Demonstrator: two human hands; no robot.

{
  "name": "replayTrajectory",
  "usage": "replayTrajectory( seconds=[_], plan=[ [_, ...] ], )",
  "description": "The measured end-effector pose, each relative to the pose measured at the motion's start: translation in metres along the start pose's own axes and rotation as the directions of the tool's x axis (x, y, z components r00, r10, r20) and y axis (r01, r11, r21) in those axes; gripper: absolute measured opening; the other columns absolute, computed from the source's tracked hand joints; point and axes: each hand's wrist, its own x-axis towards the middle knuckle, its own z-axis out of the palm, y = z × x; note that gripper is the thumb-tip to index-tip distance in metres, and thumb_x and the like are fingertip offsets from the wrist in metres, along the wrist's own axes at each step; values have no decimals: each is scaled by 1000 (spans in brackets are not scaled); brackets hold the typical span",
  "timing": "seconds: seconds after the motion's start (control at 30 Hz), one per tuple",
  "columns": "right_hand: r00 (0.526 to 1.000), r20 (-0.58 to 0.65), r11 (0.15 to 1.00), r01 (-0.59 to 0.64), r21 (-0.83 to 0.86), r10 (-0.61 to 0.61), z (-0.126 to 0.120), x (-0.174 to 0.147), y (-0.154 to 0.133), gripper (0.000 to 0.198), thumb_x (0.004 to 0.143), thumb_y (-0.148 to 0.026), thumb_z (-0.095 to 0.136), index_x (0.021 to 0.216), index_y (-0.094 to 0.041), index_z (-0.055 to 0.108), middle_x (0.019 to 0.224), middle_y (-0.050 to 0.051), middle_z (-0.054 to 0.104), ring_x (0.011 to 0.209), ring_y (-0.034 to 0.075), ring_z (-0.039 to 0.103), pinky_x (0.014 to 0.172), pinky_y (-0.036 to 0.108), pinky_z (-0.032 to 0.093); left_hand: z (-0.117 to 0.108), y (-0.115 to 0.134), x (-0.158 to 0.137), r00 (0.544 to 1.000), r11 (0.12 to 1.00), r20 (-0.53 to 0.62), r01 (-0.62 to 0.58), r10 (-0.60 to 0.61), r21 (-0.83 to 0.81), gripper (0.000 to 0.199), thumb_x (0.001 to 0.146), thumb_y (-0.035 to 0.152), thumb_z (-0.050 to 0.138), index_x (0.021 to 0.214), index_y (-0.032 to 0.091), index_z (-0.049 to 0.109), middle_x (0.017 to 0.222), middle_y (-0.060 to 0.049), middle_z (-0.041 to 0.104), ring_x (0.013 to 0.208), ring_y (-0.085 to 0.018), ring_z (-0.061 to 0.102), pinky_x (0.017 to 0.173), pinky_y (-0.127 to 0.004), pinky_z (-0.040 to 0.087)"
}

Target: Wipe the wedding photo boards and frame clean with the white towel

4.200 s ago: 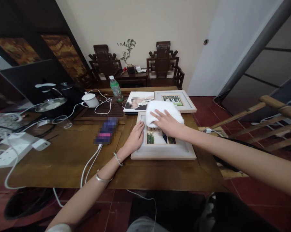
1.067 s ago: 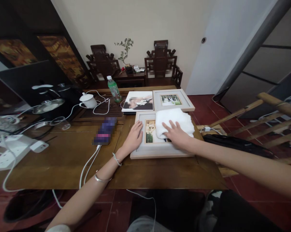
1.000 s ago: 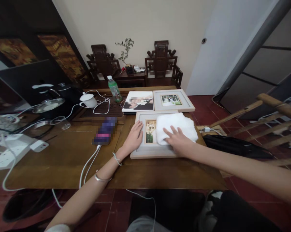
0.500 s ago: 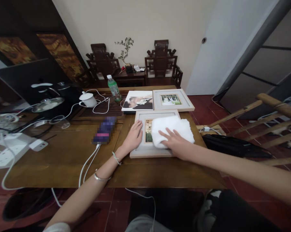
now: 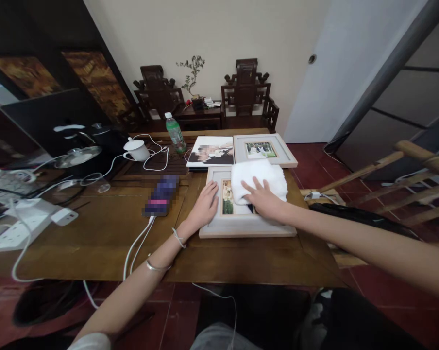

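Observation:
A framed photo (image 5: 227,224) with a pale wooden frame and grey-white mat lies flat on the wooden table. My left hand (image 5: 206,204) rests along its left edge, fingers stretched out. On the picture's right part sits a folded white towel (image 5: 259,177), hiding much of the photo and reaching over the frame's far edge. My right hand (image 5: 263,198) lies flat on the towel with spread fingers, pressing it down. Behind are a second framed photo (image 5: 260,149) and, to its left, a frameless photo panel (image 5: 210,151).
A phone (image 5: 161,195) on a charging cable lies left of the frame. Farther left are a power strip (image 5: 23,223), a clear plastic cup (image 5: 100,183), a lidded white mug (image 5: 136,149) and a kettle (image 5: 106,141). A green-labelled bottle (image 5: 175,132) stands behind. A wooden chair (image 5: 372,167) is at right.
My right hand and the towel have moved toward the frame's far edge, uncovering the frame's near right corner. My left hand stays on the left edge. The whole view has shifted slightly.

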Motion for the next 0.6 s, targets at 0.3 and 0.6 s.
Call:
replayTrajectory(
  seconds=[0.3, 0.6],
  plan=[
    [947, 265, 934, 81, 349, -181, -48, -84, -55, 66, 72, 5, 42, 133, -19, 51, 155, 10, 22, 138, 43, 20, 104, 61, 33, -1, 3, 0, 1000, 1000, 24, 16, -17, 25, 46, 93, 25, 34, 133, 6, 47, 144, -18, 43, 139, -27, 31, 115, -49, 26],
    [984, 73, 972, 148, 180, -164, -23, -26, -57, 64, 73, 5, 45, 134, -16, 50, 157, 12, 15, 139, 45, 11, 102, 68, 29, -11, 20, 1, 993, 975, 14, 117, -116, -190, 58, 99, 40, 19, 136, 4, 44, 147, -16, 38, 140, -20, 30, 117, -41, 22]
  ],
)
